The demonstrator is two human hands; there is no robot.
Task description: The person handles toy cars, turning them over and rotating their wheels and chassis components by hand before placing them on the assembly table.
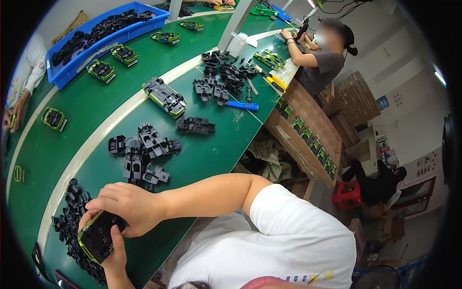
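My right hand (126,206) comes in from the right, its fingers bent over the top end of a toy car (97,237). From below, my left hand (115,256) grips the same car, its thumb lying along the near side. The car's black underside faces me and a bright green edge shows along its left. Beside and under the hands lies a heap of small black plastic parts (72,212). Several black chassis pieces (153,139) are piled above my right hand, and a single black chassis (195,125) lies a little farther off.
A green car body (165,98) lies upside down on the green table (211,154). Green cars (101,71) stand along the belt near a blue bin (60,77) of black parts. A blue-handled tool (242,105) and yellow-handled tool (276,83) lie ahead. Co-workers sit at left and far right.
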